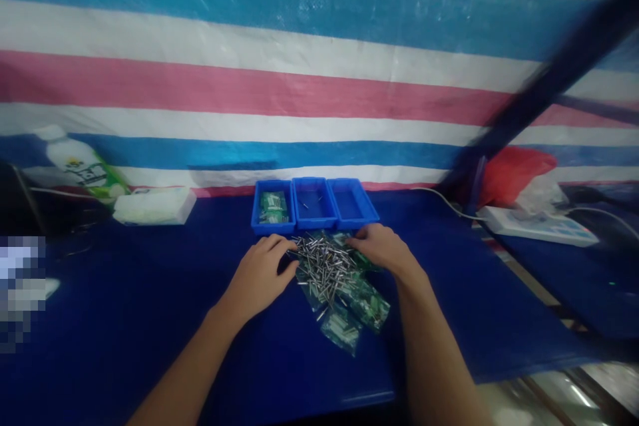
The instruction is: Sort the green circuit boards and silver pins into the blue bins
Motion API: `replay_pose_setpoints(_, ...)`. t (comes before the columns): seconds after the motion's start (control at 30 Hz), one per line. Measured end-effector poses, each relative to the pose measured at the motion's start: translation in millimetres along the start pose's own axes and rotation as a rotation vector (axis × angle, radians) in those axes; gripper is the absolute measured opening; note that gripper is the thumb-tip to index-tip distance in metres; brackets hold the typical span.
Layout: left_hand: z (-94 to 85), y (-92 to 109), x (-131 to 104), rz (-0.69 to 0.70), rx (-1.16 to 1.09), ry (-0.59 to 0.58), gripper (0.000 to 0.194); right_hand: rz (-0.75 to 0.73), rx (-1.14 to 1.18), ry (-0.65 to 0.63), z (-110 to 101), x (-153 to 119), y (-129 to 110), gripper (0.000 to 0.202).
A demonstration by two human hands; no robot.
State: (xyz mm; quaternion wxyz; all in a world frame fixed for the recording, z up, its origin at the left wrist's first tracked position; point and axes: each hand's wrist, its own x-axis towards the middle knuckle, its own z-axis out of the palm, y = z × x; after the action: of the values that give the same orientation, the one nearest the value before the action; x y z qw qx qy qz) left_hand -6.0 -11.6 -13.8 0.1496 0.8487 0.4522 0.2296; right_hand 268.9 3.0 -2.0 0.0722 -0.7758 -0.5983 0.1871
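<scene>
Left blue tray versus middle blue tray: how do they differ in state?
The left tray holds green packets, while the middle tray holds a couple of loose metal pins. Packets hide much of the left tray's floor; most of the middle tray's floor shows. Both are blue, open-topped and side by side on the table.

Makeshift workshop: striped tarp wall (319,93), blue bins (315,221), metal pins (327,266).

Dim in here, the pins (327,267) glinting faintly, a sheen at the near edge of the table (367,398), a soft shadow on the sheet (349,93), the pole (544,83) blurred, blocky pixels masking the left edge
</scene>
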Motion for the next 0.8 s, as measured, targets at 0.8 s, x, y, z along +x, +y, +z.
replay_pose_setpoints(0.8,-1.1,8,2,-0.139,-0.544,0.113,0.046,-0.684,0.687,0.385,-9,-35,-42,0.010)
